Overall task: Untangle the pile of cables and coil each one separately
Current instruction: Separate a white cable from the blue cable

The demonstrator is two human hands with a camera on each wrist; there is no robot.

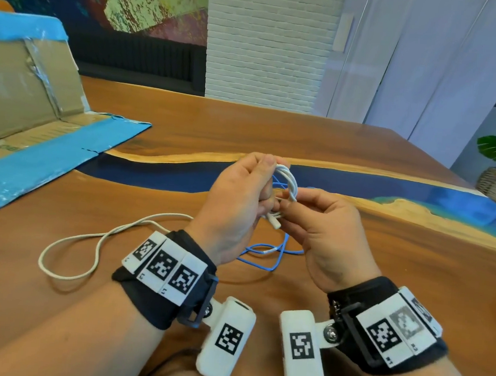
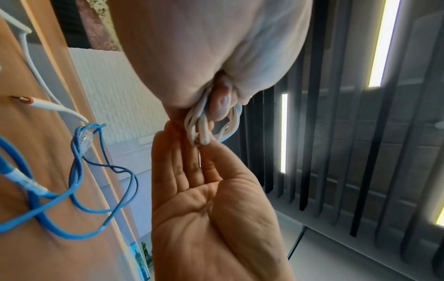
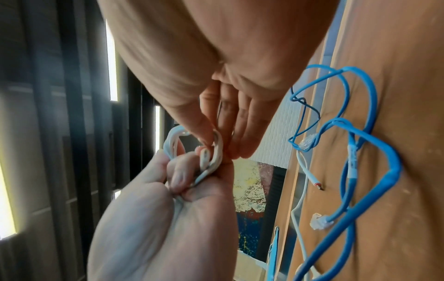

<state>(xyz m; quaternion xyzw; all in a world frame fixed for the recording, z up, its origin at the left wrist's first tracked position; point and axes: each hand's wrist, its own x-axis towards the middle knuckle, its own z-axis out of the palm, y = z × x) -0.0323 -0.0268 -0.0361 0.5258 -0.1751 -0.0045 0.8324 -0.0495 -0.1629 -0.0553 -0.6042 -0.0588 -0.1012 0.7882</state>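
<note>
Left hand [image 1: 234, 198]: curled round white cable coil [image 1: 286, 180], held above the tabletop [image 1: 363, 156].
Right hand [image 1: 324, 227]: pinches coil's strand, probably near its plug.
Blue cable [image 1: 265, 253]: loose below hands.
Beige cable [image 1: 86, 242]: left, apart.

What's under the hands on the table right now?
Below the left hand and right hand, a loose blue cable lies on the wooden table. Part of it is hidden behind the hands, which hold a coiled white cable.
</note>
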